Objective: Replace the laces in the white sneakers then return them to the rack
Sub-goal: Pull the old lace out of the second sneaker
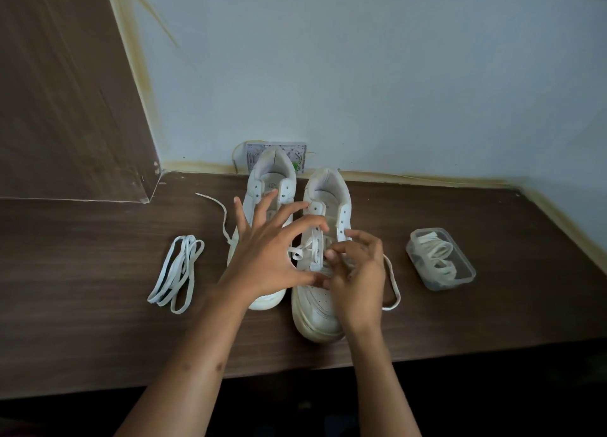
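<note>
Right hand [356,272] pinches the soft, floppy lace [307,249] mid-frame on the right sneaker [320,312]; left hand [266,256] splayed, fingers apart (take lace near tip).

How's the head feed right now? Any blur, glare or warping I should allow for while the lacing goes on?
Head view: dim, flat light with no glare; wide-angle bending shows along the desk edge and wall corner; the left hand fingers look slightly smeared, as does the right hand at the lace on the right sneaker; the loose lace bundle and clear box read sharp; below the desk is black.
</note>
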Available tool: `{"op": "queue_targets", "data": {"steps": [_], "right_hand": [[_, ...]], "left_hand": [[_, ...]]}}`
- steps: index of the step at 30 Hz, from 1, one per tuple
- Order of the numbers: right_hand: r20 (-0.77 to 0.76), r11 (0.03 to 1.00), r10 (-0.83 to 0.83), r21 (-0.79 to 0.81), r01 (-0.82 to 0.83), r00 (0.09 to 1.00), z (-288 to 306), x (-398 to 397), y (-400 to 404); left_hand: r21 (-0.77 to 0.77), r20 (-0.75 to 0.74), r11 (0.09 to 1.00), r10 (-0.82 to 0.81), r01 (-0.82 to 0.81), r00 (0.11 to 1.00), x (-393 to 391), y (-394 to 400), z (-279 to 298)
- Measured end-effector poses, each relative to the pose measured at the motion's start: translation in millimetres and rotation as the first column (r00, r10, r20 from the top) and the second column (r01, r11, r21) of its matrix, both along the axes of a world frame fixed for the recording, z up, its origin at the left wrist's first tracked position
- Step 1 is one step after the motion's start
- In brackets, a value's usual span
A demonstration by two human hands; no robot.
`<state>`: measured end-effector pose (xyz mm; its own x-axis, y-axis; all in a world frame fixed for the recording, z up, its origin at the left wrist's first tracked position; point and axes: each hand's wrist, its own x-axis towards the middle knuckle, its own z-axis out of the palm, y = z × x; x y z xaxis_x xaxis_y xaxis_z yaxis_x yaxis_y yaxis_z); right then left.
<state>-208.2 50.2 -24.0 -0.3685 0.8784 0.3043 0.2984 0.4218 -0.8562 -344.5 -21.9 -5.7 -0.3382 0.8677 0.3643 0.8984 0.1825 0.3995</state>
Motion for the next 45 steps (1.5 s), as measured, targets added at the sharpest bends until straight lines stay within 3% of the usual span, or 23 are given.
{"op": "queue_targets", "data": {"steps": [8,16,19,21,28,31,35,37,39,41,42,45], "right_hand": [[0.020,0.997,-0.077,0.024,0.077,0.997,2.4,-3.1,-7.1],[-0.128,0.990,-0.111,-0.105,0.098,0.986,2.2,-1.5,-9.1],[-0.307,0.924,-0.332,-0.295,0.243,0.892,3.2,12.0,7.6],[-0.347,0.910,-0.383,-0.300,0.286,0.856,7.2,24.3,21.4],[-0.080,0.957,-0.283,0.036,0.287,0.956,18.3,39.9,20.5],[0.061,0.992,-0.072,0.112,0.065,0.995,18.7,43.2,19.7],[0.354,0.989,0.056,0.109,-0.101,0.934,11.7,39.2,15.0],[0.327,0.986,0.091,0.101,-0.131,0.941,8.9,38.0,17.5],[0.182,0.992,0.126,-0.011,-0.126,0.975,10.6,38.5,20.2],[-0.019,0.987,0.032,-0.156,-0.034,0.999,18.4,43.9,21.2],[-0.107,0.981,-0.098,-0.178,0.078,0.989,21.6,49.1,23.7],[-0.237,0.834,-0.551,-0.133,0.535,0.800,27.4,72.0,36.0]], "left_hand": [[0.017,-0.008,1.000,-0.002,0.002,1.000,-0.7,1.4,-2.0],[0.019,-0.045,1.000,0.005,-0.004,0.999,-1.8,2.9,-3.3],[0.018,0.026,0.999,0.026,-0.026,0.999,-7.2,-1.7,-1.9],[0.001,0.034,1.000,0.022,-0.022,0.999,-8.2,-3.5,-1.6],[-0.022,0.000,1.000,0.000,0.000,1.000,-4.1,-1.5,-1.7],[-0.038,0.001,0.999,-0.005,0.006,1.000,-4.0,-0.8,-1.9],[-0.087,-0.021,0.996,-0.012,0.011,1.000,-4.4,0.1,-2.5],[-0.106,0.005,0.994,-0.021,0.022,1.000,-3.8,0.1,-0.4],[-0.114,0.052,0.993,-0.024,0.029,0.998,-3.6,-0.6,2.0],[-0.116,0.087,0.993,-0.029,0.039,0.996,-3.6,-0.9,2.9],[-0.116,0.093,0.992,-0.032,0.043,0.995,-3.7,-1.0,2.7],[-0.127,0.089,0.991,-0.032,0.043,0.996,-3.0,-0.9,2.8]]}}
